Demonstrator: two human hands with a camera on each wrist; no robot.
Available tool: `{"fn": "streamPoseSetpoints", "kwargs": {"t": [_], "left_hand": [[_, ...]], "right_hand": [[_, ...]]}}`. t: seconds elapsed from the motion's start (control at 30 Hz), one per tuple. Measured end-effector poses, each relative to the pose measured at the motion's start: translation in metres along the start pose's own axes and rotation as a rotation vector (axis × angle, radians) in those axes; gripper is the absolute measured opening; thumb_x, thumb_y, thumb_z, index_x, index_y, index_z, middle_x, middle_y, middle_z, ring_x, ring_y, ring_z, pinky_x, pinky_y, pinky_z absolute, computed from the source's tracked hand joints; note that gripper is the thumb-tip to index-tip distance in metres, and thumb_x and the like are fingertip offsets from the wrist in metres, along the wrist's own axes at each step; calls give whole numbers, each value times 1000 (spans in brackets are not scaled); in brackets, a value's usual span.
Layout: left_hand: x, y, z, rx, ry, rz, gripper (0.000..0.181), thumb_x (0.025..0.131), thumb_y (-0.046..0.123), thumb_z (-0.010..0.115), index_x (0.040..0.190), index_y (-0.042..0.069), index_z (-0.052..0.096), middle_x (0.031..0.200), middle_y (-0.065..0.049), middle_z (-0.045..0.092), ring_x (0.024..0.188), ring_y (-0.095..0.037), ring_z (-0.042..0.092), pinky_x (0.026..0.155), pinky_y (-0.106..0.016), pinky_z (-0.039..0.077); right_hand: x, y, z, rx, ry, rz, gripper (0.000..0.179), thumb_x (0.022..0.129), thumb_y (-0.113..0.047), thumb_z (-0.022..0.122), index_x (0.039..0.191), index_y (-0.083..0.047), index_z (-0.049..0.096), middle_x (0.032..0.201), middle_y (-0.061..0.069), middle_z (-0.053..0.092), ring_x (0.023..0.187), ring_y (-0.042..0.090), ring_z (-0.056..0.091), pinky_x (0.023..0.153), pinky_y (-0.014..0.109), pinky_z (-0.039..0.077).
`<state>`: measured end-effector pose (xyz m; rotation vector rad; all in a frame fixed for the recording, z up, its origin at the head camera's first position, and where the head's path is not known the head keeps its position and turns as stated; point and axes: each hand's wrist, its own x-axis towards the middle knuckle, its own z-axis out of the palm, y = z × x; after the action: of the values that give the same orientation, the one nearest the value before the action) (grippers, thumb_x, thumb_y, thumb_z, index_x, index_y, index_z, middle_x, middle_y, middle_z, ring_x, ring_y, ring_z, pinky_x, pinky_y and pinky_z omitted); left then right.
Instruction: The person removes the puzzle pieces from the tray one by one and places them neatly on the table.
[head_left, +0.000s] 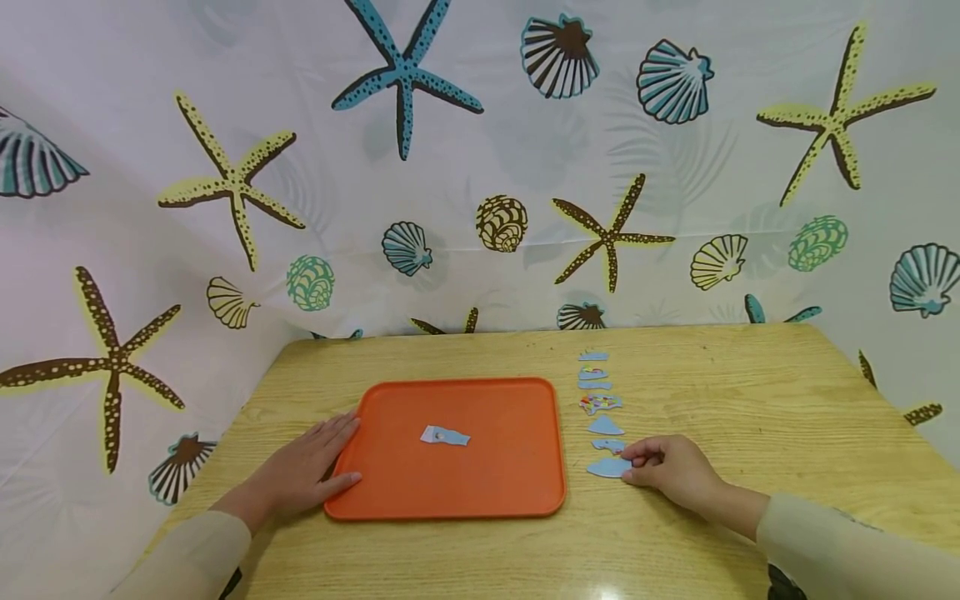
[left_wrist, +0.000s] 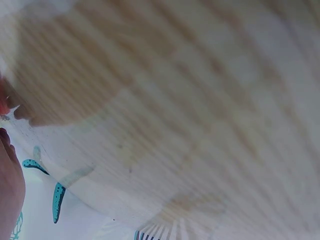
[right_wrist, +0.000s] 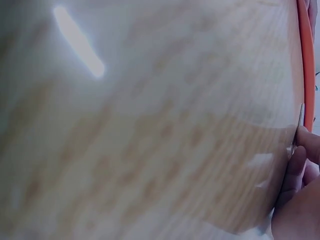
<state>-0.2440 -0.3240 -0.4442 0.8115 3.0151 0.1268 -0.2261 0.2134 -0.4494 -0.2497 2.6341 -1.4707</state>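
Observation:
My right hand (head_left: pixel 671 472) pinches the right end of a flat light blue puzzle piece (head_left: pixel 606 467) between thumb and fingers. In the right wrist view the piece (right_wrist: pixel 301 115) shows edge-on at the fingertips. On the left, my left hand (head_left: pixel 309 467) lies with straight fingers along the left rim of an orange tray (head_left: pixel 480 392). A small light blue piece (head_left: pixel 446 436) with a printed figure lies in the tray. Just beyond my right fingers sits another blue piece (head_left: pixel 608 446) with a red mark.
A column of thin pieces runs away from me along the tray's right side: a blue triangle (head_left: pixel 605 426), a multicoloured piece (head_left: pixel 600 403) and several narrow blue ones (head_left: pixel 594 356). All stand on a wooden table (head_left: pixel 720 375). Behind hangs a cloth (head_left: pixel 480 150) printed with starfish and shells.

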Motion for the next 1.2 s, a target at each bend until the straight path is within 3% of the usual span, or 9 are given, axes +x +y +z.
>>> {"fn": "streamPoseSetpoints", "kwargs": {"t": [0.63,1.2], "left_hand": [[0,0,0,-4,-6,5,86,95,64,42,154,3,23,159,-11,21,145,-29,20,114,-51,20],[0,0,0,-8,6,11,86,95,63,43,154,2,24,159,-12,22,144,-30,21,113,-52,21]], "right_hand": [[1,2,1,6,-5,7,25,80,-12,80,103,-3,74,84,0,64,76,16,55,62,23,47],[4,-13,0,146,-15,30,26,83,-8,77,105,3,71,86,5,65,68,16,54,52,24,47]]}}
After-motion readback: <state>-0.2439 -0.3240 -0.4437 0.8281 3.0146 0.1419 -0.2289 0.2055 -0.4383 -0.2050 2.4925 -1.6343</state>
